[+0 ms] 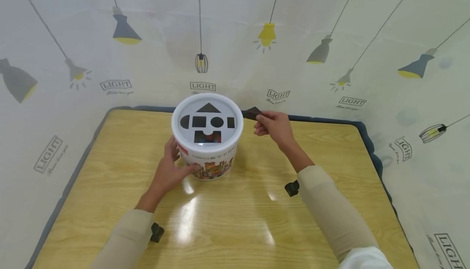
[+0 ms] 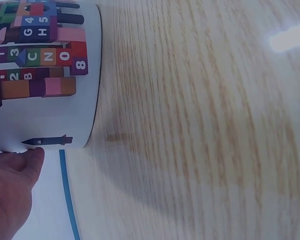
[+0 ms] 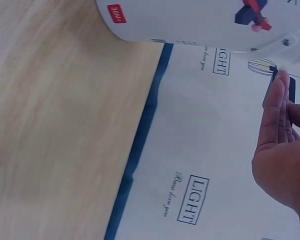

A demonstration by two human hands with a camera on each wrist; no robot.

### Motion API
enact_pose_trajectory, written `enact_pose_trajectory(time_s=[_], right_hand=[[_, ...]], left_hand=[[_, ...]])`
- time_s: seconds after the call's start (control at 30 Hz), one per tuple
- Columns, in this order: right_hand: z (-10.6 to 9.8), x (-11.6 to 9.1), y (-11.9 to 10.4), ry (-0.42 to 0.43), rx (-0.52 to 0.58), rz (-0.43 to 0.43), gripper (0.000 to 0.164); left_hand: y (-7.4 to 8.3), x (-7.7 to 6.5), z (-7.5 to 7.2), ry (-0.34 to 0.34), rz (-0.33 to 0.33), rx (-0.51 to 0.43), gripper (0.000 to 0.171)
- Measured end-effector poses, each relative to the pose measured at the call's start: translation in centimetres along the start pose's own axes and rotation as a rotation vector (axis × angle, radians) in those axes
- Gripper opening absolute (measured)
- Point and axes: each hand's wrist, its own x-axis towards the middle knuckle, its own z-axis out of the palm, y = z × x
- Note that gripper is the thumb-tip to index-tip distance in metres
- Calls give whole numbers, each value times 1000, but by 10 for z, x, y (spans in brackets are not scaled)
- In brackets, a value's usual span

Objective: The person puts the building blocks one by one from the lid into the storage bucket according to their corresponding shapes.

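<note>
A white bucket (image 1: 216, 156) with printed pictures of blocks stands on the table, its lid (image 1: 225, 109) cut with several shaped holes, including a triangle, a square and a circle. My left hand (image 1: 171, 173) holds the bucket from the left, thumb at the front and fingers round the side. In the left wrist view part of that hand (image 2: 12, 195) touches the bucket wall (image 2: 45, 117). Just right of the rim, my right hand (image 1: 276, 128) pinches a dark, angular block (image 1: 252, 113). The right wrist view shows the block (image 3: 291, 90) partly hidden behind the fingers.
The wooden table (image 1: 121, 167) ends behind the bucket at a dark blue edge. Past it rises a pale wall covering (image 1: 235, 36) printed with lamps. Small black objects (image 1: 292, 188) show beside the forearms.
</note>
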Motion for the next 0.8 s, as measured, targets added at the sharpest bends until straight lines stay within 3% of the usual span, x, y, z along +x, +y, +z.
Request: enact_pose_trajectory(time_s=[0.33,0.57,0.8], right_hand=[[1,0,-30,38,38,-70,35],[9,-6,-49,8,42,-125,34],[24,-9,-60,-50,35,-117,34]], left_hand=[[-2,1,1,2,23,4,117],[1,3,1,-1,14,5,116],[3,3,0,0,10,3,115]])
